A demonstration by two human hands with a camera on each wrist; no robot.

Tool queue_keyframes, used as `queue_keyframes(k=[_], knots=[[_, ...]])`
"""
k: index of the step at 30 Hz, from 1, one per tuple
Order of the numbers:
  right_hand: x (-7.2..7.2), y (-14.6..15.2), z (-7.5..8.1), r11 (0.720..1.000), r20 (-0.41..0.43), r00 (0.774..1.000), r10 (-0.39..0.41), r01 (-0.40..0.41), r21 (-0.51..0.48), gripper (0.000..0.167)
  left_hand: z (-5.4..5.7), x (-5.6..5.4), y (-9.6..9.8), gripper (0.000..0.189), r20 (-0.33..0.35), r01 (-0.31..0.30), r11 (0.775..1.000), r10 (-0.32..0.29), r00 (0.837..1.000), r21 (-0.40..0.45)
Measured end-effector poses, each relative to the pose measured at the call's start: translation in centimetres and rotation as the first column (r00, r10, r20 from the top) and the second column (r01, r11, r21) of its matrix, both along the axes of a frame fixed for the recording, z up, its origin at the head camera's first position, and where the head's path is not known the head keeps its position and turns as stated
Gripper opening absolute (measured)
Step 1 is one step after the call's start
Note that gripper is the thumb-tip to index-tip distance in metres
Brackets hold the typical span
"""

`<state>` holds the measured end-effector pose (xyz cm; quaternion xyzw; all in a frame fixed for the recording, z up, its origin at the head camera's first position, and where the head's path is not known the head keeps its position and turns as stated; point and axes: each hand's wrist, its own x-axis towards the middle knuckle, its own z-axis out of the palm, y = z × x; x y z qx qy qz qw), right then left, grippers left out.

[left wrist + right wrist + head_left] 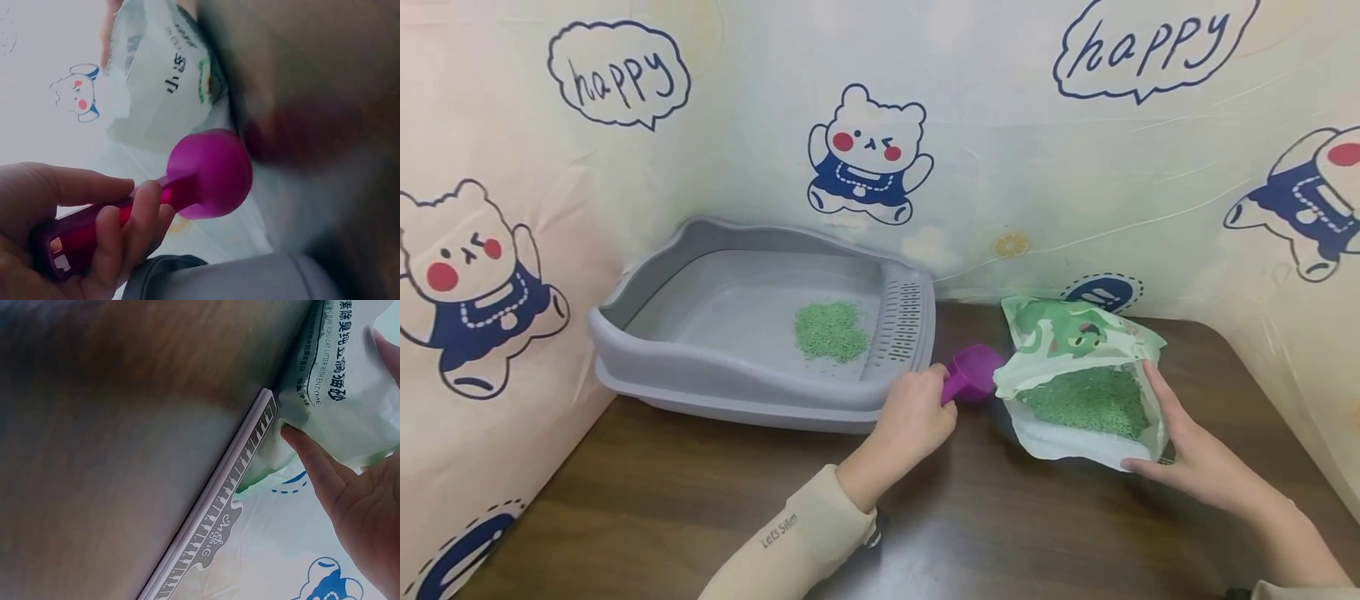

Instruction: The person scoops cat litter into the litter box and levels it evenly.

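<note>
My left hand (913, 421) grips the handle of a purple scoop (976, 372); the scoop's rounded head is beside the left edge of the opened cat litter bag (1045, 437). In the left wrist view the fingers wrap the scoop's handle (87, 234). Green pellets (1086, 402) show through the bag's wide mouth. At the bag's right side my right hand (1202, 454) holds it, thumb at the front edge and fingers along the side. A grey litter box (737, 383) stands to the left, with a small heap of green pellets (831, 332) on its floor.
The litter box has a slotted panel (901, 312) at its right end. All stands on a brown wooden table (647, 500) against a cartoon-printed backdrop (985, 167). A pale strip with piano-key print (219, 494) shows beside the bag in the right wrist view.
</note>
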<state>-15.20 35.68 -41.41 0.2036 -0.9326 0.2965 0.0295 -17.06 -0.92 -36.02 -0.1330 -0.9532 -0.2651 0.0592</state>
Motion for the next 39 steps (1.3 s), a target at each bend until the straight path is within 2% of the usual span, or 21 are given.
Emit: queue_keyframes(k=[7,14,20,24,28,32,36,39], knots=[[-0.3,0.0,0.1,1.000,0.005,1.000,0.001,-0.001,-0.006,0.130,-0.8,-0.2,0.4,0.017,0.103,0.024,1.000,-0.025,0.994,0.019],[-0.3,0.1,0.1,1.000,0.010,1.000,0.003,-0.003,-0.005,0.131,-1.2,-0.5,0.5,0.028,0.196,0.087,0.996,-0.086,0.977,0.001],[-0.2,0.2,0.3,1.000,0.016,1.000,0.005,-0.005,0.001,0.130,-1.1,-0.6,0.1,0.054,0.218,0.136,0.991,-0.133,0.967,0.004],[0.3,0.7,0.6,1.000,0.028,0.999,0.024,-0.024,-0.010,0.129,-0.9,-0.5,-0.2,0.066,0.243,0.191,0.981,-0.182,0.953,-0.014],[0.8,1.4,1.1,0.999,0.024,0.999,0.037,-0.036,-0.003,0.124,-0.8,-0.5,-0.4,0.067,0.239,0.248,0.967,-0.229,0.943,-0.052],[0.9,1.7,1.3,0.999,0.035,0.999,0.040,-0.039,-0.011,0.120,-0.7,-0.6,-0.3,0.063,0.237,0.251,0.965,-0.227,0.945,-0.077],[0.9,1.8,1.2,0.999,-0.069,0.997,0.025,-0.023,0.036,0.118,-0.6,-0.4,0.0,0.061,0.239,0.236,0.969,-0.212,0.948,-0.078],[0.8,1.8,1.2,0.997,-0.211,0.977,0.043,-0.030,0.065,0.116,-0.4,-0.4,0.2,0.057,0.206,0.220,0.974,-0.203,0.957,-0.062]])
